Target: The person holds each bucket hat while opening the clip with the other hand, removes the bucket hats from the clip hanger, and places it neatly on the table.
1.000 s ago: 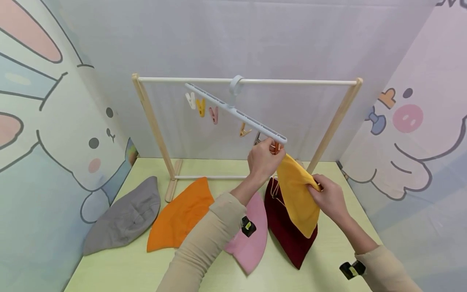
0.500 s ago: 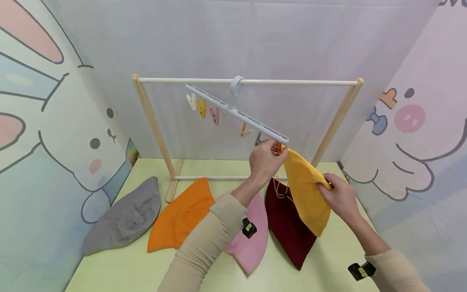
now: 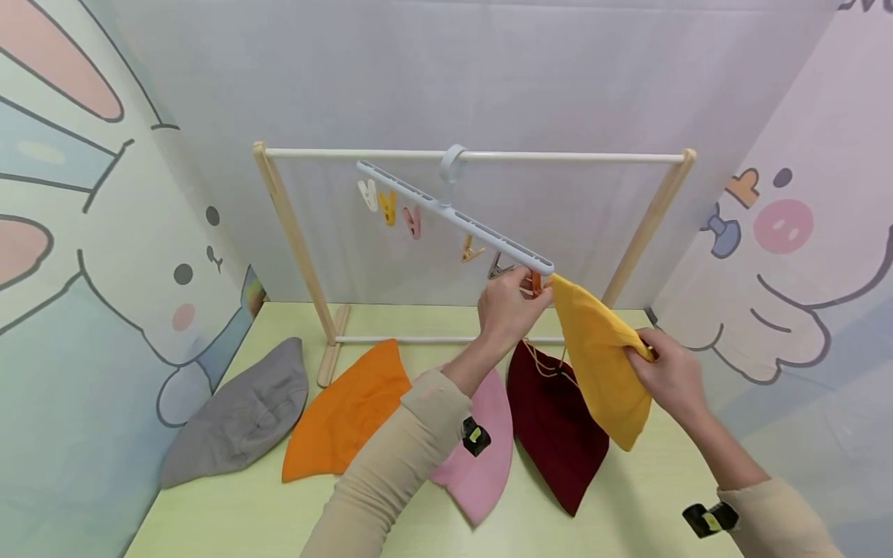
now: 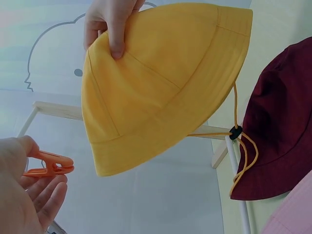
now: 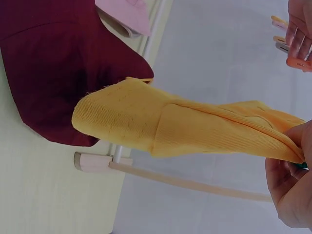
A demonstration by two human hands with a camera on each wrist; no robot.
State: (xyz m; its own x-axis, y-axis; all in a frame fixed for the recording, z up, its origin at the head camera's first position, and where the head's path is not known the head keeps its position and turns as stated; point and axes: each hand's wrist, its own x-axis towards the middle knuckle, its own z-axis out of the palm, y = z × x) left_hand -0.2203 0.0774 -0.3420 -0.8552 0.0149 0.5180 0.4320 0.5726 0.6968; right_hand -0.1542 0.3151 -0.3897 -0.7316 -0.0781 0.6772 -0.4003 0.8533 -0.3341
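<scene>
My left hand (image 3: 508,306) pinches an orange clothespin (image 4: 51,165) hanging at the right end of a pale blue hanger (image 3: 456,218). My right hand (image 3: 670,373) grips a yellow bucket hat (image 3: 605,364) by its crown, thumb on the near side. In the left wrist view the hat's brim edge stands a small gap to the right of the clothespin's tip. A thin yellow cord (image 4: 253,151) with a black toggle dangles from the hat. Beneath it a dark red hat (image 3: 554,422) lies on the table.
Grey (image 3: 240,415), orange (image 3: 349,411) and pink (image 3: 481,457) hats lie folded on the pale table (image 3: 209,519). The hanger hooks over a rack's white bar (image 3: 572,156). White (image 3: 367,195), yellow (image 3: 387,208), pink (image 3: 412,222) and other clothespins hang from it.
My right hand has drawn the yellow hat to the right, and its edge has come away from the orange clothespin. The left hand has stayed at the clothespin, shifting only slightly.
</scene>
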